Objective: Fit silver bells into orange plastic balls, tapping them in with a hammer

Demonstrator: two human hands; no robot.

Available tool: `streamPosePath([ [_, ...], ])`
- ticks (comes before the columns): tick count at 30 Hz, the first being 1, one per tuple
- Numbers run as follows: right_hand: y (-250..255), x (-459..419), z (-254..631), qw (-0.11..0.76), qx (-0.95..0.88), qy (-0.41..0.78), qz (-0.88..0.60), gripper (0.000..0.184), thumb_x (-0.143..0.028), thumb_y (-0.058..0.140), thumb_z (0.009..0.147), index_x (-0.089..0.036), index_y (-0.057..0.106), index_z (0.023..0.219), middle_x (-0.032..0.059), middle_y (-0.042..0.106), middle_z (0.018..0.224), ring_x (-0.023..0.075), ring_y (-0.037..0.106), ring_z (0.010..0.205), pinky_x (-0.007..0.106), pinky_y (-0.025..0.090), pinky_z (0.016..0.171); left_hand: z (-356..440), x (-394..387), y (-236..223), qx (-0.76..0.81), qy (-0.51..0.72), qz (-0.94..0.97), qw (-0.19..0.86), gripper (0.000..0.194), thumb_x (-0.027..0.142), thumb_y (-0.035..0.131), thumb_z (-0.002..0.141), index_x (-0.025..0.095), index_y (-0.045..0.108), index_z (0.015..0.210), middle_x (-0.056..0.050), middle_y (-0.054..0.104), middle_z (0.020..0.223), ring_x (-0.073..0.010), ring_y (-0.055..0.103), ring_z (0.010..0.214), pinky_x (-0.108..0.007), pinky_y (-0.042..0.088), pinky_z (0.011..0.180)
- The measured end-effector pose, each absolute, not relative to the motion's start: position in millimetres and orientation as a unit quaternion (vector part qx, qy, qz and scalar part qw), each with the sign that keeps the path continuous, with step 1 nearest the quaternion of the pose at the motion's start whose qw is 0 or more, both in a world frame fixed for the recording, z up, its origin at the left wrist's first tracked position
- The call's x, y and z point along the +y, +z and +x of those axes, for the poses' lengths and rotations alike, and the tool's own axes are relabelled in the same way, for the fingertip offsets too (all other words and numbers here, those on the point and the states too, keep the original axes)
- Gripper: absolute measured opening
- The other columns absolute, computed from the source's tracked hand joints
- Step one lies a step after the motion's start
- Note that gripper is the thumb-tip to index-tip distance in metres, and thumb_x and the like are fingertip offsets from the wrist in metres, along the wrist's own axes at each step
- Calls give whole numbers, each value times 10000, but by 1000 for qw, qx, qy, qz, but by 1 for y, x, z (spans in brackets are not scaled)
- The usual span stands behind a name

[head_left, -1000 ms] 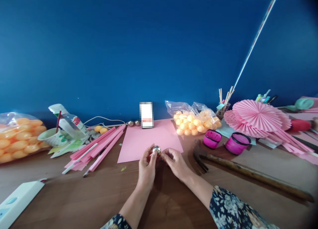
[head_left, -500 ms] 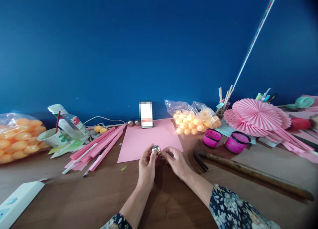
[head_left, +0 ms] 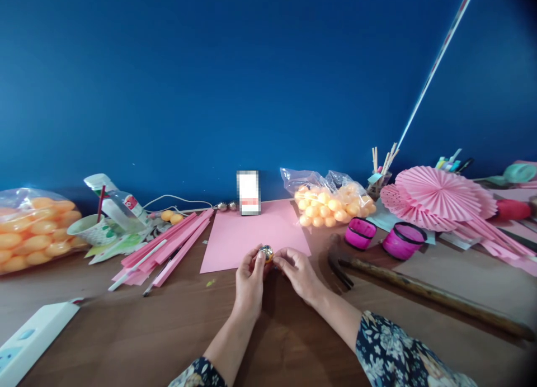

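The left hand (head_left: 250,275) pinches a shiny ball (head_left: 266,254) above a table (head_left: 168,336); the right hand's (head_left: 298,272) fingertips nearly meet, apparently on its edge.

A small, rounded, shiny ball (head_left: 267,253) catches the light between a person's hands, its upper part silvery and its lower right edge golden. It is gripped between the thumb and fingers of the left hand (head_left: 249,275), its left side partly covered by them. The right hand (head_left: 300,272) is close by on the other side, fingertips at the ball's right edge; whether they touch it cannot be told. The ball sits at the far end of both hands, level with the fingertips, its surface broken by bright and dark reflections.
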State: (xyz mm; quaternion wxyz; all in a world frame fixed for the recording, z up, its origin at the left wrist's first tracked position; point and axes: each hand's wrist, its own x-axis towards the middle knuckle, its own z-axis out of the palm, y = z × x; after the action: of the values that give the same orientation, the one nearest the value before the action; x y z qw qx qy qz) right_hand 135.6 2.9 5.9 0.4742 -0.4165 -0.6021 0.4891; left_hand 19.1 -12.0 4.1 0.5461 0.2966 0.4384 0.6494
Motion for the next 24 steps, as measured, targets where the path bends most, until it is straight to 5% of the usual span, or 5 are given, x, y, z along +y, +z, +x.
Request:
streamPosePath([
  [24,9,2,136,475,-613,475,-417,240,-383,503,793,-163,580,737,-4,547,627,113,481,594,210,387,526,20,-12,6,443,648,297,543,385,333,617,709,150,556,1043,-93,644,992,-180,620,881,-316,486,815],
])
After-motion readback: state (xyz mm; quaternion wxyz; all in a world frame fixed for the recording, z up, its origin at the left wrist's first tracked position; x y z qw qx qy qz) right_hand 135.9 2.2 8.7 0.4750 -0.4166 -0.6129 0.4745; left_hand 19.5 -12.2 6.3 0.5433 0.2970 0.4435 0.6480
